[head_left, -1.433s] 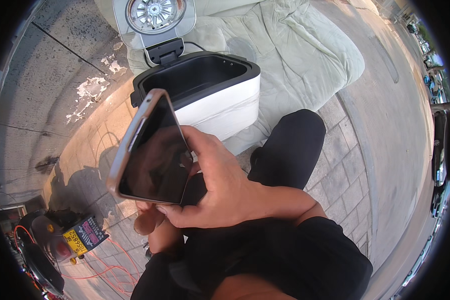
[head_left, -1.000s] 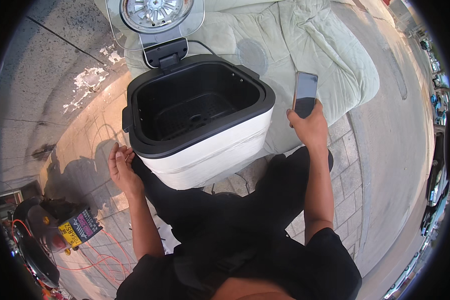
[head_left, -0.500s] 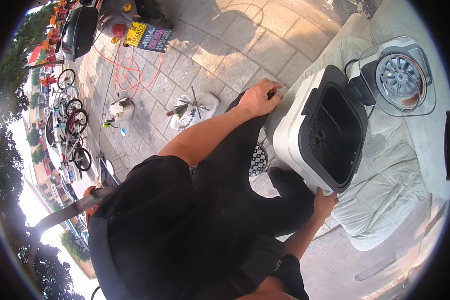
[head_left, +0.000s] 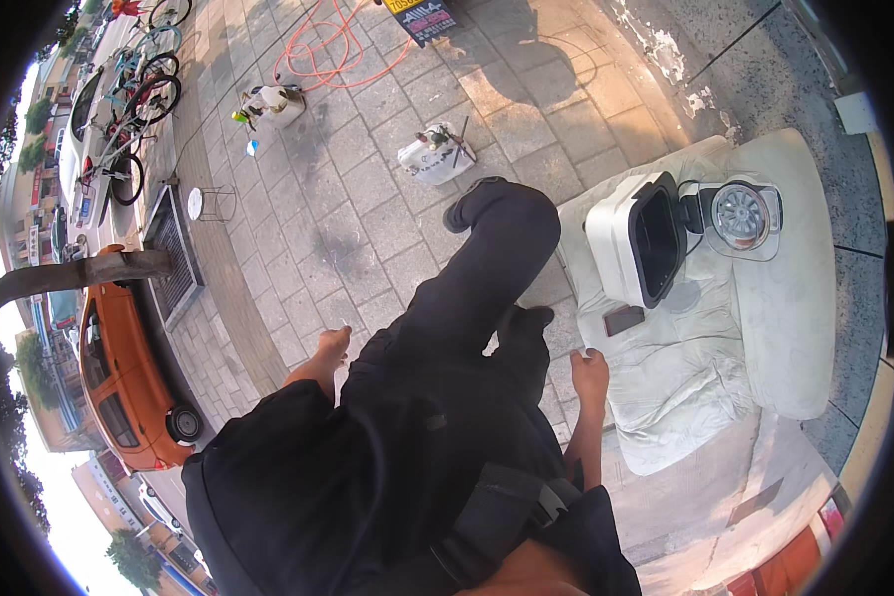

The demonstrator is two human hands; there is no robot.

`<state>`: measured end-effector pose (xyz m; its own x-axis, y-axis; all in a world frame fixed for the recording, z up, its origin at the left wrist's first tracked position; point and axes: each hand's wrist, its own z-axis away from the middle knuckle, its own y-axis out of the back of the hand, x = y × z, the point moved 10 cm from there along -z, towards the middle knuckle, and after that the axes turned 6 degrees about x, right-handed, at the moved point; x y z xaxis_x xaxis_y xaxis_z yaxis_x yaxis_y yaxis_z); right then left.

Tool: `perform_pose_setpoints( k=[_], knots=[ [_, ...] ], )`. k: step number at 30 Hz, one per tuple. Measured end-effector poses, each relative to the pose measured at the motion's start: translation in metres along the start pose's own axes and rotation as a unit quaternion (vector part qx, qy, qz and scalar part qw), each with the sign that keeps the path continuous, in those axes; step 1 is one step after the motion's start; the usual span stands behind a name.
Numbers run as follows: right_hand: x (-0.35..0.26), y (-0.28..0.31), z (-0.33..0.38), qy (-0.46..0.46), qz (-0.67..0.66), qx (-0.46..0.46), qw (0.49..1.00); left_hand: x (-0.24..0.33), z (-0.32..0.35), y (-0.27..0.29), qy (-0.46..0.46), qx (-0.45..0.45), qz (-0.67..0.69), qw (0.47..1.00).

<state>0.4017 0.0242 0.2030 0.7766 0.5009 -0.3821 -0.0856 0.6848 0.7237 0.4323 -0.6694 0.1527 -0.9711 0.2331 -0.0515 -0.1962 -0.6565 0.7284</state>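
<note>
Head view: left hand [head_left: 332, 347] hangs beside the thigh, grip released, empty. Right hand [head_left: 590, 373] loosely open, empty, near the pale cloth's [head_left: 685, 387] edge. Dark phone [head_left: 623, 320] lies on cloth, just beside the open white cooker [head_left: 628, 248].

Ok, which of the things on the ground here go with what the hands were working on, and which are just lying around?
Belonging to the work:
white cooker with open lid
dark phone on the pale cloth
right hand, empty, nearest these

Just lying about:
orange hose
white bag with tools
white jug
bicycles
orange car
</note>
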Motion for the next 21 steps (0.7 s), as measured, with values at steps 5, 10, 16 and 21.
perform_pose_setpoints(
  k=[5, 10, 16, 21],
  knots=[
    [0.054, -0.081, 0.004, 0.033, 0.036, -0.034, 0.998, -0.041, -0.014, -0.065, -0.094, -0.148, -0.042, 0.984],
    [-0.092, -0.139, 0.090, -0.001, 0.154, -0.065, 0.986, -0.029, -0.232, -0.083, -0.211, -0.145, -0.052, 0.965],
    [-0.184, -0.270, 0.080, 0.131, 0.411, -0.214, 0.876, -0.062, -0.223, 0.103, 0.057, -0.260, 0.220, 0.939],
    [-0.508, -0.382, 0.145, 0.085, 0.342, -0.134, 0.926, -0.026, -0.349, 0.286, 0.113, -0.149, 0.451, 0.873]
  ],
)
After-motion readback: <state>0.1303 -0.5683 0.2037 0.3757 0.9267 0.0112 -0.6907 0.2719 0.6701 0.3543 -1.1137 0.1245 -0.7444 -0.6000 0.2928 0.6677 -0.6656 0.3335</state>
